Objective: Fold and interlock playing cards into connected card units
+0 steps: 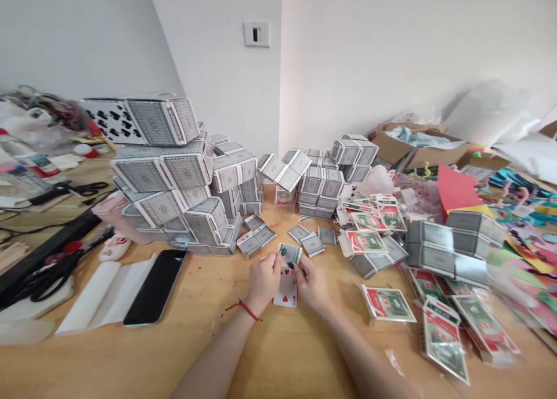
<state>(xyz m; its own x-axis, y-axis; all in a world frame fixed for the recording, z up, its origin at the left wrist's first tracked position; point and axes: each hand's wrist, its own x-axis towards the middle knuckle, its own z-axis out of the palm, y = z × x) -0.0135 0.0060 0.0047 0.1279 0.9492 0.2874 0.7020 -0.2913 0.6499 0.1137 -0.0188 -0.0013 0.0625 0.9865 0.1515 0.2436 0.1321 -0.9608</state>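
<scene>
Low over the middle of the table, my left hand (264, 278) and my right hand (310, 280) face each other, fingers pinched on playing cards (286, 294). One red-heart face and one grey patterned back show there; my fingers hide where the two parts meet. Just beyond lie loose grey-backed cards (312, 243) and folded card pieces (256, 239). To the left rises a tall stack of boxes built from cards (183, 170). More card blocks (319, 181) stand at the back, with a tilted card piece (285, 168) bridging the gap.
A black phone (154, 287), white paper (104, 294) and black scissors (54, 268) lie on the left. Red-green card packs (388, 304) are scattered on the right, near more card blocks (430, 248). A cardboard box (418, 149) and coloured paper (456, 190) sit behind them.
</scene>
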